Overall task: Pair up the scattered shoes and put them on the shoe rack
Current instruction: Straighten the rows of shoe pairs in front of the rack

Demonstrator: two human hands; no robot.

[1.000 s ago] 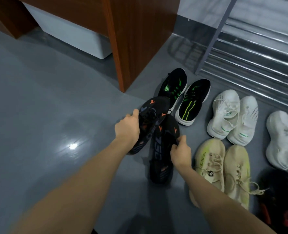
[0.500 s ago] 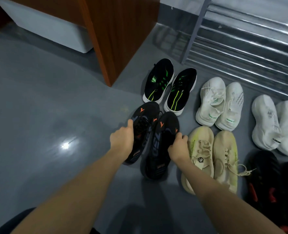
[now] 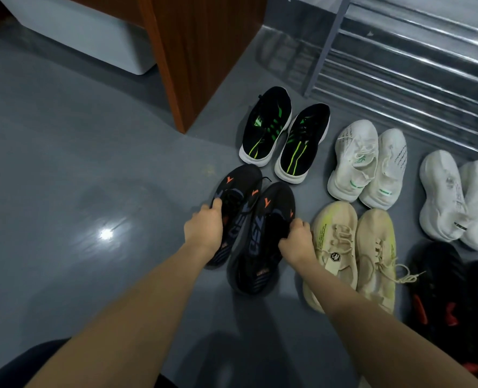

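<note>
Pairing nearly done, nothing on the rack yet.

My left hand [image 3: 204,229] grips the left black knit sneaker with orange marks [image 3: 233,211] at its outer side, thumb up on the upper; my right hand [image 3: 295,239] curls round the collar of the matching right black sneaker [image 3: 260,242]. Both sit on the grey glossy floor [image 3: 92,163], touching side by side, so this pair looks set. Around them, already paired: black sneakers with green stripes and white soles [image 3: 285,135] just beyond, cream knit sneakers with yellow-green trim [image 3: 355,253] beside my right hand, white mesh sneakers [image 3: 368,163], another white pair [image 3: 461,200], and black shoes with red accents [image 3: 450,292] at the right edge. The grey metal slatted shoe rack [image 3: 414,65] holds no shoes in the part in view. Left to do, I judge: carry every pair onto it.
</note>
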